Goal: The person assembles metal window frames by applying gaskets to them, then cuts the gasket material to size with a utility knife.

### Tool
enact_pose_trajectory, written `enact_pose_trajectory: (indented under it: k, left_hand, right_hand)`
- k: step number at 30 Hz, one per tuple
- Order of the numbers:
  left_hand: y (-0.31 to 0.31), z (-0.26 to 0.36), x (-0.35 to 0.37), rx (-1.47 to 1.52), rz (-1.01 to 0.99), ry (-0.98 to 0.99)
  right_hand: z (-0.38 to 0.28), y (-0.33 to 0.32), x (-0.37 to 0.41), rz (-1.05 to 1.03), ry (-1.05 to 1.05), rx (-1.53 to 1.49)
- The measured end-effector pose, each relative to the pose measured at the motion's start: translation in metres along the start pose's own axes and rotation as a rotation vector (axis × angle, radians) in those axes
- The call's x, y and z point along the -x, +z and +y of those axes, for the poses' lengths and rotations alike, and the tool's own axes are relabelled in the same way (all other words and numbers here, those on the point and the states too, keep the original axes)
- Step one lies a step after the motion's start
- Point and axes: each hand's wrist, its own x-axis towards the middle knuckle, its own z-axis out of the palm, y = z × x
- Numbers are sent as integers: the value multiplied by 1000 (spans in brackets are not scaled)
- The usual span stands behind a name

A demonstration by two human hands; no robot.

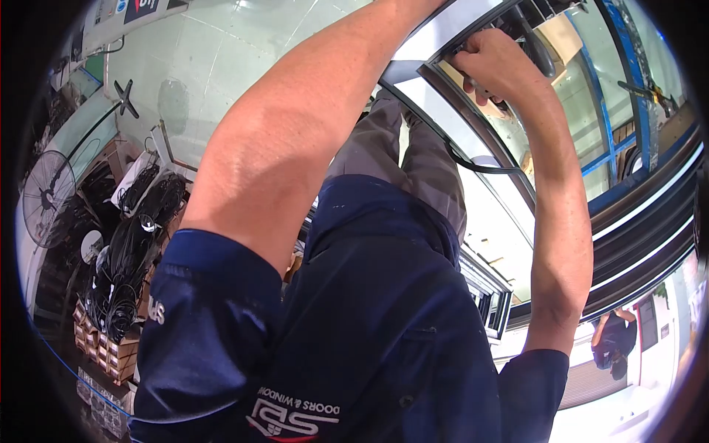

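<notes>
My right hand is at the edge of a dark window or door frame with a white inner face. Its fingers are curled closed, and what they pinch is hidden. Beside that hand is a black, rounded tool-like handle. A loose black flexible strip curves out from the frame below. My left arm reaches up past the top edge of the view, so the left hand cannot be seen.
At left stand a pedestal fan, bundles of black cord-like strips and stacked cartons. A blue-edged rack and stacked dark profiles lie to the right. Another person is farther off, lower right.
</notes>
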Motion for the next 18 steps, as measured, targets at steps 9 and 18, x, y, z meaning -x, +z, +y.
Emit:
enact_pose_trajectory:
  k: [9,18]
  left_hand:
    - [9,-9,-4,-72,49,32]
    - [7,-7,-11,-84,-102,-47]
  right_hand:
    - [16,19,-10,159,-68,6]
    - [-6,34,9,262,133,58]
